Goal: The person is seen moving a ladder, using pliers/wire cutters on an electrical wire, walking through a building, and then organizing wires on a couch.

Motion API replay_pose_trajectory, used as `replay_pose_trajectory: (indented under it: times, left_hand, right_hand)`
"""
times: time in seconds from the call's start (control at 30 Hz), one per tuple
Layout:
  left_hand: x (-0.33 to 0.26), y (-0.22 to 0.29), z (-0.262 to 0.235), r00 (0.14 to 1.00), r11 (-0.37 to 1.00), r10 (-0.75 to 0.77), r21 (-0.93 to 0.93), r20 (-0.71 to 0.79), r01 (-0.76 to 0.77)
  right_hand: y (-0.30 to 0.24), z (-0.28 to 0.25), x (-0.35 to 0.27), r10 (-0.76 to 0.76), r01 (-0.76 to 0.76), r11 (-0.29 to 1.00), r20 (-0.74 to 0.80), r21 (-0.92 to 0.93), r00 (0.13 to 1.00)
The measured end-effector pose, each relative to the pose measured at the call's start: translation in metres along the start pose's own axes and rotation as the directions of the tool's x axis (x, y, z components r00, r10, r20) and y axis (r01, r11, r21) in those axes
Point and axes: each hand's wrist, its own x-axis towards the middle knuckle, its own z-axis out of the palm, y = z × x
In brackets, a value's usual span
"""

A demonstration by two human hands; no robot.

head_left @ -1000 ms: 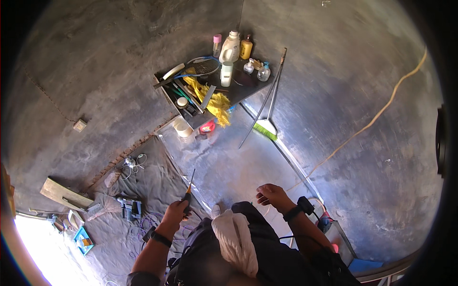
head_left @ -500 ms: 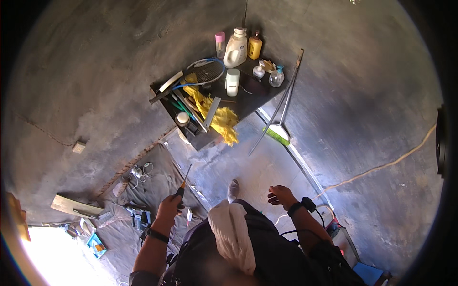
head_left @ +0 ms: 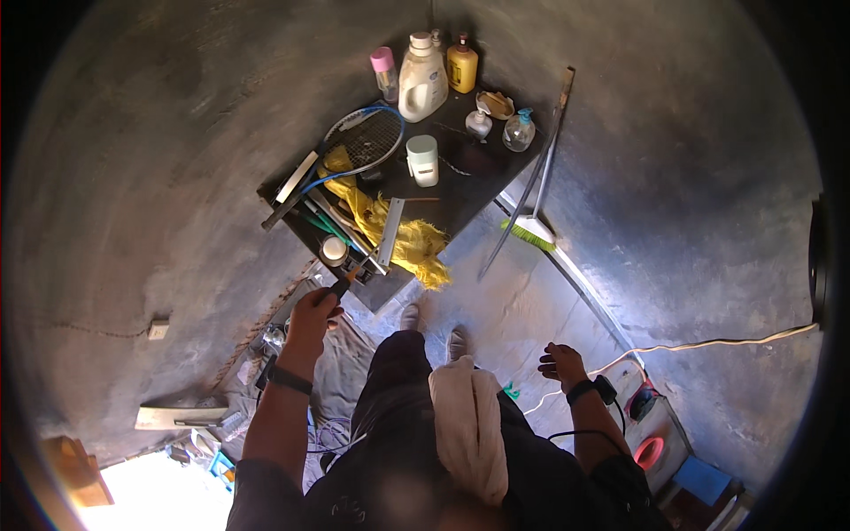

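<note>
two bare hands show from above. the left hand (head_left: 314, 310) is clenched around a slim tool with a dark handle (head_left: 341, 285), probably a screwdriver, its tip hidden among the clutter at the near edge of a black flat-topped table (head_left: 469, 190). the right hand (head_left: 560, 361) hangs loose with fingers curled, holding nothing, above the rough grey concrete floor (head_left: 522, 310). on the table lie a round-headed racket with a blue rim (head_left: 367, 137), a crumpled yellow cloth with a frayed fringe (head_left: 398, 234), a white plastic jug (head_left: 422, 80), a yellow bottle (head_left: 461, 66), a pink-capped bottle (head_left: 385, 73) and a small white cylindrical jar (head_left: 422, 161). a long-handled broom with green bristles (head_left: 531, 232) leans beside the table.
</note>
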Motion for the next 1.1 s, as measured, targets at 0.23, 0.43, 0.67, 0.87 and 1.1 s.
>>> replay_pose_trajectory:
  times: [0.23, 0.43, 0.67, 0.87, 1.1]
  left_hand:
    - [0.096, 0.044, 0.012, 0.993, 0.999, 0.016, -0.051, 0.116, -0.01]
    - [0.181, 0.045, 0.007, 0.931, 0.991, 0.014, -0.126, 0.365, 0.034]
    - [0.178, 0.074, -0.022, 0.9, 0.986, -0.112, -0.067, 0.421, 0.154]
    - [0.151, 0.061, -0.036, 0.7, 0.986, -0.136, 0.163, 0.701, 0.028]
    - [0.145, 0.028, 0.0, 0.505, 0.882, -0.137, 0.337, 0.852, -0.33]
  right_hand:
    - [0.017, 0.022, -0.01, 0.098, -0.081, 0.991, -0.159, 0.107, 0.982]
    - [0.003, 0.071, -0.013, 0.17, -0.136, 0.976, -0.201, 0.173, 0.965]
    - [-0.061, 0.147, -0.004, 0.066, -0.047, 0.99, -0.143, 0.132, 0.987]
    - [-0.138, 0.223, 0.001, -0.574, 0.525, 0.644, 0.102, -0.556, 0.812]
    - [-0.151, 0.285, 0.007, -0.406, 0.724, 0.334, 0.601, -0.603, 0.688]
